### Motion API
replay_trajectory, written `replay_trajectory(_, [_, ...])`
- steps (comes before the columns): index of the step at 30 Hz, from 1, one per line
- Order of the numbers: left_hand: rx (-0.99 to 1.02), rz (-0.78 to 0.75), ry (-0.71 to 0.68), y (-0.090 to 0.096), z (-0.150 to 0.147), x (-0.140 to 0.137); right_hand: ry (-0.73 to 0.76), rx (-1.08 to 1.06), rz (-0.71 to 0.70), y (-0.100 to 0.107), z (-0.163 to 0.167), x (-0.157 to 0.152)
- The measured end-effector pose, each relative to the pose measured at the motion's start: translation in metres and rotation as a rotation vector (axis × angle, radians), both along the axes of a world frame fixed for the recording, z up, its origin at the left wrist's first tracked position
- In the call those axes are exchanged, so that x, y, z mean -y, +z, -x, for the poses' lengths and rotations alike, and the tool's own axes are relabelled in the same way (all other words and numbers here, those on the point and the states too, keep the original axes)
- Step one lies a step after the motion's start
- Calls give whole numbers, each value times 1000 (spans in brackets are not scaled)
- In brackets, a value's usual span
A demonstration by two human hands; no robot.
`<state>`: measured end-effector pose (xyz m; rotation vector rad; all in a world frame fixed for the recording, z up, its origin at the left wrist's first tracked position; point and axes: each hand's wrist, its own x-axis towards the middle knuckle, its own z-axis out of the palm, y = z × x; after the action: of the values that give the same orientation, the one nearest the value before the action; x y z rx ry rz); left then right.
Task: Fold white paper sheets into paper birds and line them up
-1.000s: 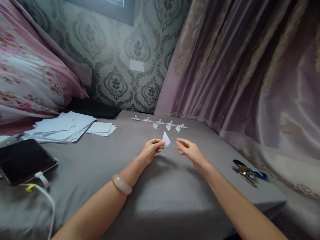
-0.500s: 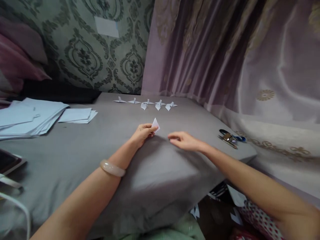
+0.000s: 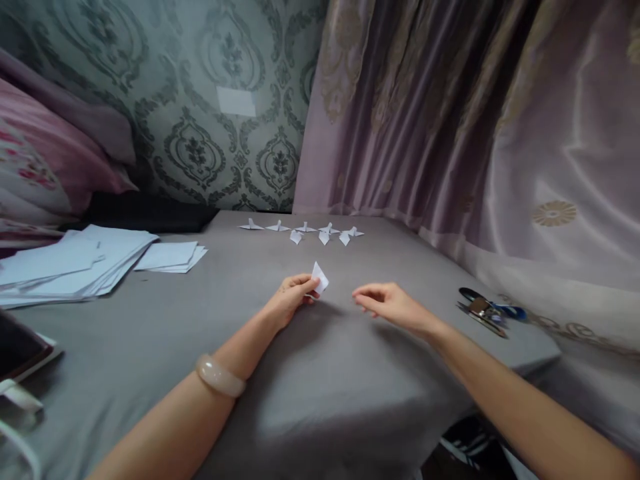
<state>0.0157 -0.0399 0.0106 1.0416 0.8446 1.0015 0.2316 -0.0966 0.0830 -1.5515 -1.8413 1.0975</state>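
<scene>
My left hand (image 3: 296, 295) is closed on a small folded piece of white paper (image 3: 320, 278), pinched between thumb and fingers, with its pointed tip up. It is held just above the grey cloth-covered surface (image 3: 240, 267). To its right, my right hand (image 3: 387, 303) hovers apart from the paper, fingers loosely curved, with nothing visible in it. Beyond both hands stand several small folded white paper birds (image 3: 279, 227) in a back row. In front of them are 3 folded white pieces (image 3: 325, 237).
At the left lie a stack of white sheets (image 3: 65, 263) and a smaller pile of cut paper (image 3: 167, 255). A dark-screened device (image 3: 23, 347) and white cable (image 3: 17, 440) are nearer. Pens and small items (image 3: 485, 312) lie at the right edge, beside the curtain (image 3: 540, 167).
The camera view has tilted up, so everything sits lower in the picture. The left hand still grips the paper, now turned slightly. My right hand stays apart from it, its fingers bent a little more.
</scene>
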Motion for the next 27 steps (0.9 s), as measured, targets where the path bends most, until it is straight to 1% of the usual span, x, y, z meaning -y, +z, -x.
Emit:
replay_trajectory(2, [-27, -37, -20, 2, 0, 2, -14, -122, -32, -13, 29, -27])
replay_trajectory(4, [-54, -70, -18, 3, 0, 3, -10, -221, -46, -21, 54, -48])
replay_trajectory(5, [-67, -77, -4, 4, 0, 3, 7, -266, -57, -24, 63, -56])
replay_trajectory(7, [-93, -61, 41, 5, 0, 1, -9, -340, -66, -27, 75, -70])
replay_trajectory(9, [-111, -34, 95, 4, 2, -1, -29, -376, -48, -29, 77, -79])
replay_trajectory(11, [-102, -27, 141, 3, 5, -4, -32, -378, -1, -29, 73, -84])
replay_trajectory(14, [-79, -45, 156, 0, 8, -7, 7, -349, 77, -30, 61, -86])
replay_trajectory(16, [-97, -58, 154, -2, 9, -8, 40, -319, 80, -33, 54, -87])
replay_trajectory(18, [-135, -83, 159, -2, 9, -9, 63, -292, 36, -39, 50, -88])
replay_trajectory(20, [-185, -133, 175, -2, 10, -12, 67, -270, -77, -45, 49, -90])
replay_trajectory(21, [-214, -165, 192, 0, 10, -13, 61, -245, -176, -49, 48, -92])
replay_trajectory(24, [-332, -249, 257, 6, 15, -23, 84, -70, -571, -59, 47, -94])
replay_trajectory(25, [-382, -271, 273, 9, 17, -27, 122, 18, -685, -62, 45, -94])
replay_trajectory(26, [-433, -293, 285, 12, 19, -32, 181, 109, -766, -65, 43, -93])
replay_trajectory(27, [-484, -319, 278, 14, 20, -36, 250, 195, -810, -68, 41, -92])
